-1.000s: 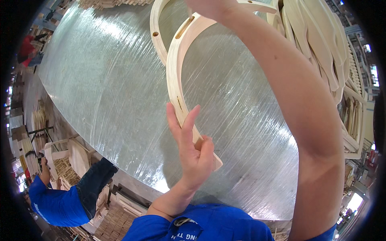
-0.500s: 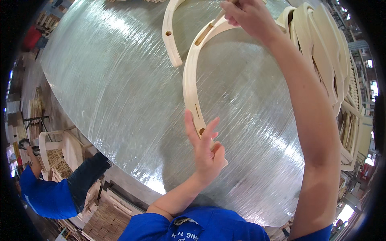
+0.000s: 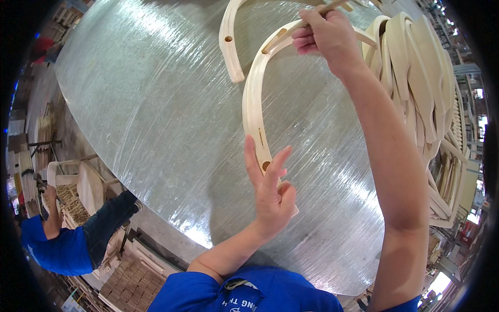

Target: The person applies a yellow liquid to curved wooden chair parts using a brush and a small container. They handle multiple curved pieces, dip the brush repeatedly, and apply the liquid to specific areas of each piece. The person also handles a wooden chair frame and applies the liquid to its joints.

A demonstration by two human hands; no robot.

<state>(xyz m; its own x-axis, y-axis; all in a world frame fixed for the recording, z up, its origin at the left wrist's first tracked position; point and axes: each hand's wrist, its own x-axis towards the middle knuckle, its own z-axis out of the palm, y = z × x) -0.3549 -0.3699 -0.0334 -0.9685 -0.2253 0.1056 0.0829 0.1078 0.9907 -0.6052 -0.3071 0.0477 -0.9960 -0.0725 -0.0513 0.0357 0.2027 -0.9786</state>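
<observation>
While the left grip (image 3: 273,200) clasps the near end of a bow-shaped wooden rail (image 3: 253,99), two fingers parted over it, the right grip (image 3: 332,39) is closed on a slim pale stick (image 3: 335,6) at the rail's far part; whether it also holds the rail, I cannot tell. The rail arcs above the middle of a glossy grey counter (image 3: 171,114) with a streaked sheen, its smooth, creamy wood showing lengthwise grain, a round hole (image 3: 265,166), a narrow dark slit (image 3: 261,136) and a round-ended slot (image 3: 274,41). Just beside it, a second curved rail (image 3: 232,62) lies apart, drilled with one round hole. To the right, wavy, smoothly shaped wooden slats (image 3: 416,62) are stacked in overlapping layers. White capitals (image 3: 244,306) and part of a line emblem (image 3: 235,310) show upside down on the wearer's blue shirt (image 3: 306,291). At far left, a co-worker (image 3: 65,252) in blue stands beside a pale wooden chair frame (image 3: 91,182).
</observation>
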